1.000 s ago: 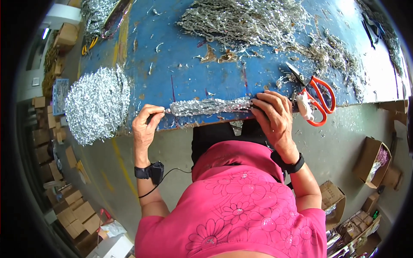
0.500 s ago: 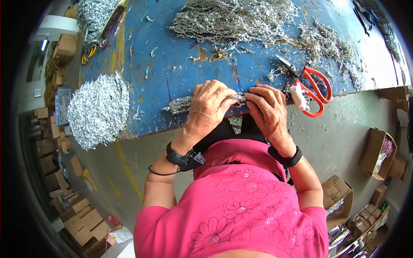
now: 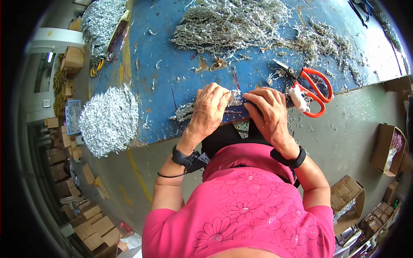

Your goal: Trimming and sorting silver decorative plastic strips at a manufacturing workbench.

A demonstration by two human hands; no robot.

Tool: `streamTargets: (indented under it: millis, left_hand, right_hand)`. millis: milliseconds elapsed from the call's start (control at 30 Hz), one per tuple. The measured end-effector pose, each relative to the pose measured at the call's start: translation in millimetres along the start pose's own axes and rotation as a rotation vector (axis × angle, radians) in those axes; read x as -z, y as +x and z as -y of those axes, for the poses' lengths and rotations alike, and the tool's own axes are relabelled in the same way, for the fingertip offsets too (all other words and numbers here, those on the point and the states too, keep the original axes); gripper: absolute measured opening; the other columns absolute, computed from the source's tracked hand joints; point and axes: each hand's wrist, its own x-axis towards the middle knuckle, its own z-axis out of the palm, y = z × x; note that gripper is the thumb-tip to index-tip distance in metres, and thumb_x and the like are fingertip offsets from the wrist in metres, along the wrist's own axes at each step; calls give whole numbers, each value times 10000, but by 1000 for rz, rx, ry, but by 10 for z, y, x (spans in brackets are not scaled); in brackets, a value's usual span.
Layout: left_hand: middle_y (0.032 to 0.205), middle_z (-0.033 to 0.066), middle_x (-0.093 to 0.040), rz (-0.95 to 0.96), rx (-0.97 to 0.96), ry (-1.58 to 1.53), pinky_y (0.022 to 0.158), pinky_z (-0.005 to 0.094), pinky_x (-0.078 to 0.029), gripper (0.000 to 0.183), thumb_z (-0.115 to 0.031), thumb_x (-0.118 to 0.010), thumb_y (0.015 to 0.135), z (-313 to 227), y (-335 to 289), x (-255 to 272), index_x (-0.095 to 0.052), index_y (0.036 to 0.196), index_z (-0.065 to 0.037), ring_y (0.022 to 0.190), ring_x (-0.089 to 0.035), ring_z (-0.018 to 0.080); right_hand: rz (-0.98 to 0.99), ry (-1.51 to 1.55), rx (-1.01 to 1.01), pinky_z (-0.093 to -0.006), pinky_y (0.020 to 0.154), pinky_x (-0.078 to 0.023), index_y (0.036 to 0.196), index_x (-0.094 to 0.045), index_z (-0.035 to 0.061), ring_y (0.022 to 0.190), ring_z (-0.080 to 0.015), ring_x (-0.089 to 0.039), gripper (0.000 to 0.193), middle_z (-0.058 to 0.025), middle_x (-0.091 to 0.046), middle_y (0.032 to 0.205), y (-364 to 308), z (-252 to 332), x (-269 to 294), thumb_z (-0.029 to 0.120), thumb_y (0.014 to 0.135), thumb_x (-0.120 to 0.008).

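Silver tinsel bundle [image 3: 184,112] at the near edge of the blue table [image 3: 161,96]. The left hand [image 3: 209,108] grips it, fingers curled over its middle; the right hand [image 3: 269,110] lies bent at its right end, its hold hidden. Right: red-handled scissors [image 3: 295,77], blades parted. Left: a rounded tinsel heap [image 3: 109,122]. Far: a larger, loose tinsel pile [image 3: 228,30].

No readable text, labels or numbers
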Motion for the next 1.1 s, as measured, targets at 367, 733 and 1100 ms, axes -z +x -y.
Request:
streamTargets:
  millis: [367,733,1100]
  left_hand:
    - [861,76,-518,-1,-39,-13,766,387,-367,71,-150,-548,932,18,-7,2,-562,923,-81,847,-523,268]
    - [852,79,-518,-10,-55,-20,760,365,-369,58,-100,-537,923,8,-9,2,-539,886,-54,822,-525,256]
    - [827,84,-492,8,-58,-66,766,360,-362,97,-116,-527,927,20,2,5,-518,873,-36,802,-511,261]
  right_hand:
    - [-30,74,-53,-373,817,-396,897,-642,114,873,-228,-581,142,-12,-627,901,165,6,-117,151,784,-720]
    - [134,145,-79,-406,828,-370,812,-592,92,817,-257,-562,121,-33,-581,811,214,-20,-15,140,775,-696]
    - [47,114,-32,-387,807,-379,850,-570,87,818,-256,-554,161,-40,-570,818,184,-25,-63,70,743,-689]
